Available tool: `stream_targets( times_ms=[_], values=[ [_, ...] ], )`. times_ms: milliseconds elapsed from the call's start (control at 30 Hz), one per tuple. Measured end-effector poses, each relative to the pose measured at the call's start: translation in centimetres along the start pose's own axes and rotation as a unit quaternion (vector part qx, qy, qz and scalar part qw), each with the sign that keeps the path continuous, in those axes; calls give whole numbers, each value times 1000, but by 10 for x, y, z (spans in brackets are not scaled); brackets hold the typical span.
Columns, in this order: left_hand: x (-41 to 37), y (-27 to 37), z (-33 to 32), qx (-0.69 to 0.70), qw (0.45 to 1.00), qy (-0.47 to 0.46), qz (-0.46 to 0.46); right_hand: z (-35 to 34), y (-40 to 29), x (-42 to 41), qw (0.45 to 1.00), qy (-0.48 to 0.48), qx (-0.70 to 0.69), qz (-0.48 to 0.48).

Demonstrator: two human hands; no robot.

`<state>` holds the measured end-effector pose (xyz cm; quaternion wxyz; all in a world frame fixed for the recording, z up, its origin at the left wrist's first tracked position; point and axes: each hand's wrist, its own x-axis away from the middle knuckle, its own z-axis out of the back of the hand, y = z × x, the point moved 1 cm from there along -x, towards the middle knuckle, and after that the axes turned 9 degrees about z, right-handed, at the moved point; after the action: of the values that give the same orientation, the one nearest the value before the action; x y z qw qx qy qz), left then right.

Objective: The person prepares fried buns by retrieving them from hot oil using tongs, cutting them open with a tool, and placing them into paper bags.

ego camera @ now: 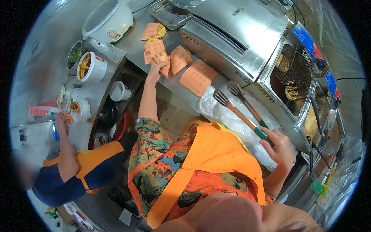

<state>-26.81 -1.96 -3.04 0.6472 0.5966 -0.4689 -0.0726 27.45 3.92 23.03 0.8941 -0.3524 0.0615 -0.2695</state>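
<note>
In my left hand (156, 69), stretched over the steel counter, is a small printed paper sleeve (165, 69) with pale food at its mouth. Just beyond it lies another filled paper sleeve (154, 50), and to its right a third sleeve (180, 59). A stack of paper sleeves (198, 77) sits closer to me on the counter. My right hand (278, 147) grips serving tongs (243, 113) by the green part of the handles. Their two slotted heads are spread apart above clear plastic sheeting (232, 121), with nothing between them.
A deep fryer (289, 84) with a mesh basket stands right of a lidded steel unit (232, 32). At the back are a rice cooker (108, 21) and metal tray (171, 14). A co-worker's hand (62, 120) holds wrapped food at the left table, near a white tub (97, 69).
</note>
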Motion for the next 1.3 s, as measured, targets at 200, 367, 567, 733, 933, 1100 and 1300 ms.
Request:
stream_targets(
  times_ms=[200, 367, 567, 733, 933, 1100, 1300],
  values=[
    [-65, 28, -2, -445, 855, 227, -138, -25, 7, 18, 995, 31, -52, -74],
    [-66, 16, -17, -539, 724, 267, -339, -43, 10, 34, 984, 84, -72, -142],
    [37, 51, -87, -143, 931, 27, -335, -36, 6, 60, 960, 132, -92, -231],
    [156, 52, -216, -220, 880, -328, -263, -45, 21, 111, 932, 202, -136, -267],
    [261, 19, -379, -44, 811, -574, 102, -54, 66, 189, 935, 261, -82, -226],
    [296, 33, -482, 152, 703, -607, 339, -70, 73, 229, 926, 329, -26, -185],
    [272, 92, -528, 297, 645, -558, 428, -55, 74, 256, 895, 361, -57, -257]
  ],
)
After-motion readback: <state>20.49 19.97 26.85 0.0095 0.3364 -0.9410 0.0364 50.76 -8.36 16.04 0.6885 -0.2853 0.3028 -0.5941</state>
